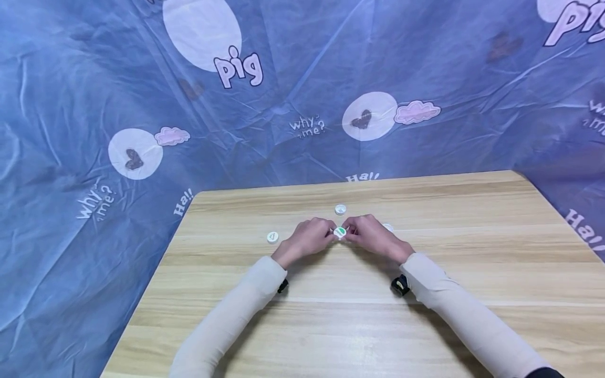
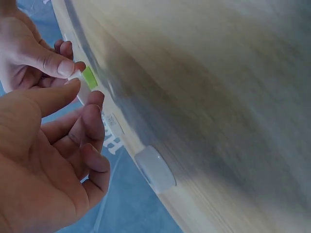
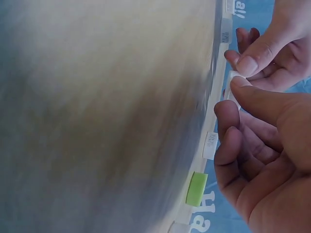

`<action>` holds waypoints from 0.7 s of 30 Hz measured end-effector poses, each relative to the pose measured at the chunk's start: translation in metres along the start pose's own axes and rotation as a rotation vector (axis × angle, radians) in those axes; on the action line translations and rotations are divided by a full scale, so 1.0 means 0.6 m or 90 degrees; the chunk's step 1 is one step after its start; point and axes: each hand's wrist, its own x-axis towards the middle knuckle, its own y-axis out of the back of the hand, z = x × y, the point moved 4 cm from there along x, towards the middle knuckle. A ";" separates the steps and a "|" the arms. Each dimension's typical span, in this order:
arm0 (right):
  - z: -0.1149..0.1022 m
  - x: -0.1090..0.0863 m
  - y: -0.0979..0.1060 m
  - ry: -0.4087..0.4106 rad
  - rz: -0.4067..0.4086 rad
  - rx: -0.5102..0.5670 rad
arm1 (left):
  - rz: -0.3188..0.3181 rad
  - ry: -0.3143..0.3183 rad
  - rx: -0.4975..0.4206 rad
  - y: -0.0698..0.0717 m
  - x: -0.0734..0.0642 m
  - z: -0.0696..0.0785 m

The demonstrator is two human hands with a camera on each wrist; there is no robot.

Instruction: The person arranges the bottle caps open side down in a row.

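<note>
White-and-green disc, wood-grain table, blue printed backdrop

Both sleeves are long and pale beige, a small black device showing beneath each cuff

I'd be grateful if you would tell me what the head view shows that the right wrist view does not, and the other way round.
Only the head view shows the pale sleeves, the "pig" lettering and the green-and-white top of the held round piece.

Only the right wrist view shows a small green-sided piece; no green side like that appears in the head view.

Both show the left hand and right hand pinching one piece between them, the wooden table and the blue cloth.
</note>
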 end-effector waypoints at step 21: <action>0.007 0.003 -0.007 -0.023 -0.019 -0.017 | -0.017 -0.013 0.020 -0.011 0.006 0.004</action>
